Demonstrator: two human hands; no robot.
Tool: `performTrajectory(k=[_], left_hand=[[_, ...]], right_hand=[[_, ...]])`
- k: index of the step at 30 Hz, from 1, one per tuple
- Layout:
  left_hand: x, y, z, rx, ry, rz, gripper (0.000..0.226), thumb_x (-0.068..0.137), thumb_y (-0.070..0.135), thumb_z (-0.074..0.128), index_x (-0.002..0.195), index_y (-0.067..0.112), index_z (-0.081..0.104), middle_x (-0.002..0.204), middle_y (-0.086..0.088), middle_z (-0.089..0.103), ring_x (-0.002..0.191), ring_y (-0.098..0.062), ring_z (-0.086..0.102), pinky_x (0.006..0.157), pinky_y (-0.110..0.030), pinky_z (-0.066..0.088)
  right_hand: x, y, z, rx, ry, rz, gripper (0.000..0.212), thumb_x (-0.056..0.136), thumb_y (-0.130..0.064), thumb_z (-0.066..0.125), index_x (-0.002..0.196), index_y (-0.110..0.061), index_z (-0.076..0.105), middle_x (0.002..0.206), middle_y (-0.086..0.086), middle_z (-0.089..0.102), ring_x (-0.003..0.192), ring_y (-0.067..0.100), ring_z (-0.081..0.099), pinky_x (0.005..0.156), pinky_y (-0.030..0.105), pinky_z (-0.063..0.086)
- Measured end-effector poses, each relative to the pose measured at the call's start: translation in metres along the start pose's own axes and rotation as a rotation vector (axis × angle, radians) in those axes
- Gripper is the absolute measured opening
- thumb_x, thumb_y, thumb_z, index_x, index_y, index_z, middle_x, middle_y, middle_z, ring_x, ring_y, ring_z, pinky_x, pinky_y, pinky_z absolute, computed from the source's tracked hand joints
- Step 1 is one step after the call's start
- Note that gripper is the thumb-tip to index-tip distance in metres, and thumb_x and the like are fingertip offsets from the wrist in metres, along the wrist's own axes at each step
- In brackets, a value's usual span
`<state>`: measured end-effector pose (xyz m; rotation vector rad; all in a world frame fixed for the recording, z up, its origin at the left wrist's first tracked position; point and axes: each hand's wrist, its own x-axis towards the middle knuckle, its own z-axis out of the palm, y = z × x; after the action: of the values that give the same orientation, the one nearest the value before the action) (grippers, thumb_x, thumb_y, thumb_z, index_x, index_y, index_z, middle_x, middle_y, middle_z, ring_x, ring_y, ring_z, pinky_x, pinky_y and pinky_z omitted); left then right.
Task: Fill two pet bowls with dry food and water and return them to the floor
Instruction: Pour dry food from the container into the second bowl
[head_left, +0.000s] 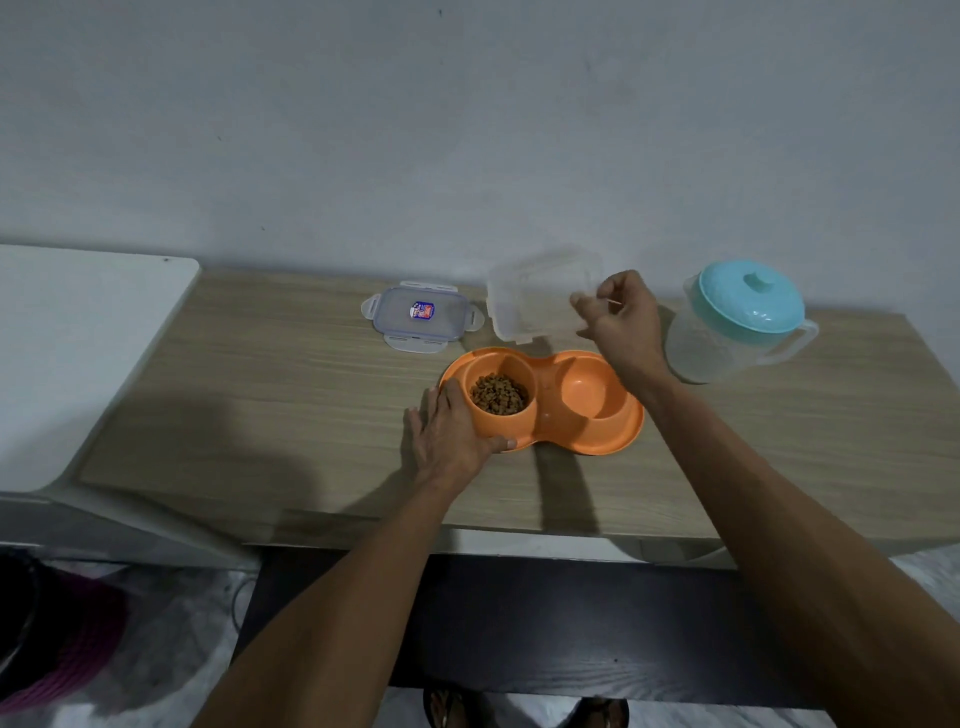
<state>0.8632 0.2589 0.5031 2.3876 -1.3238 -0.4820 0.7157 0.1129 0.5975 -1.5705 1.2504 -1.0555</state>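
White appliance top (78, 364) at far left, butted against the wood-grain countertop (260, 415). Dark pink-trimmed object (57, 639) on the floor below it, 7 o'clock of frame; can't identify.

Left hand (451, 434) flat on the countertop, fingers spread, palm against the left end of the orange double pet bowl (543, 400), thumb hooked round its near rim. Bracing it, not lifting. Bowl sits at 3 o'clock of that hand, touching.

Clip-lock lid (415, 315) lies flat on the counter at 11 o'clock of the bowl, apart from it, label sticker up.

Left well of the bowl holds dry kibble (498, 395), roughly half full. Right well (589, 387) looks dry and bare.

Clear plastic container (540, 293) is tilted, mouth down toward the bowl, at 12 o'clock of it, looks emptied. Motion-blurred. Right hand (621, 314) grips it at its right edge, fingers curled on the wall; container is at 9 o'clock of the hand. Hand hovers above the right well.

Translucent water pitcher (727, 332) with teal lid (750, 296) stands upright on the counter at 3 o'clock of the right hand, near, not touching. Handle points right. Contents level can't tell.

Sandalled feet (524, 709) at bottom centre.
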Motion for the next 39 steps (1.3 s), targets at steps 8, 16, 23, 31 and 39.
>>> performTrajectory(k=[8, 16, 23, 31, 39], left_hand=[[0.001, -0.001, 0.002, 0.02, 0.019, 0.018, 0.115, 0.059, 0.068, 0.075, 0.147, 0.016, 0.023, 0.15, -0.004, 0.037, 0.143, -0.022, 0.027, 0.118, -0.052, 0.018], [0.002, -0.003, 0.004, 0.029, 0.027, 0.022, 0.114, 0.061, 0.065, 0.075, 0.147, 0.014, 0.022, 0.151, -0.007, 0.036, 0.144, -0.024, 0.026, 0.117, -0.052, 0.017], [0.001, -0.003, 0.004, 0.039, 0.022, 0.025, 0.113, 0.064, 0.063, 0.075, 0.149, 0.012, 0.021, 0.152, -0.008, 0.035, 0.145, -0.024, 0.025, 0.118, -0.053, 0.016], [-0.001, 0.0, 0.0, 0.056, -0.006, 0.036, 0.121, 0.06, 0.068, 0.074, 0.15, 0.011, 0.017, 0.152, -0.01, 0.033, 0.143, -0.028, 0.026, 0.113, -0.057, 0.022], [-0.006, 0.036, -0.006, 0.175, 0.089, 0.234, 0.12, 0.067, 0.076, 0.064, 0.155, 0.01, 0.015, 0.162, -0.01, 0.019, 0.151, -0.027, 0.012, 0.119, -0.054, 0.013]], right_hand=[[0.062, 0.044, 0.03, 0.13, 0.099, 0.443, 0.024, 0.081, -0.028, 0.07, 0.079, -0.02, 0.047, 0.086, 0.006, 0.051, 0.081, 0.025, 0.055, 0.069, 0.052, 0.061], [0.074, 0.064, 0.052, 0.064, 0.133, 0.511, 0.016, 0.085, -0.019, 0.066, 0.075, -0.012, 0.055, 0.086, 0.009, 0.055, 0.089, 0.031, 0.062, 0.061, 0.051, 0.061], [0.075, 0.064, 0.057, -0.064, 0.151, 0.519, 0.022, 0.087, -0.019, 0.067, 0.102, -0.003, 0.068, 0.103, 0.014, 0.062, 0.09, 0.035, 0.066, 0.069, 0.048, 0.062], [0.064, 0.035, 0.03, -0.294, 0.075, 0.393, 0.031, 0.087, -0.029, 0.062, 0.087, 0.001, 0.069, 0.086, 0.014, 0.069, 0.084, 0.032, 0.069, 0.079, 0.045, 0.059], [0.061, -0.03, -0.054, -0.353, 0.261, -0.007, 0.027, 0.088, -0.018, 0.048, 0.096, -0.005, 0.07, 0.092, 0.007, 0.072, 0.086, 0.021, 0.062, 0.07, 0.024, 0.038]])
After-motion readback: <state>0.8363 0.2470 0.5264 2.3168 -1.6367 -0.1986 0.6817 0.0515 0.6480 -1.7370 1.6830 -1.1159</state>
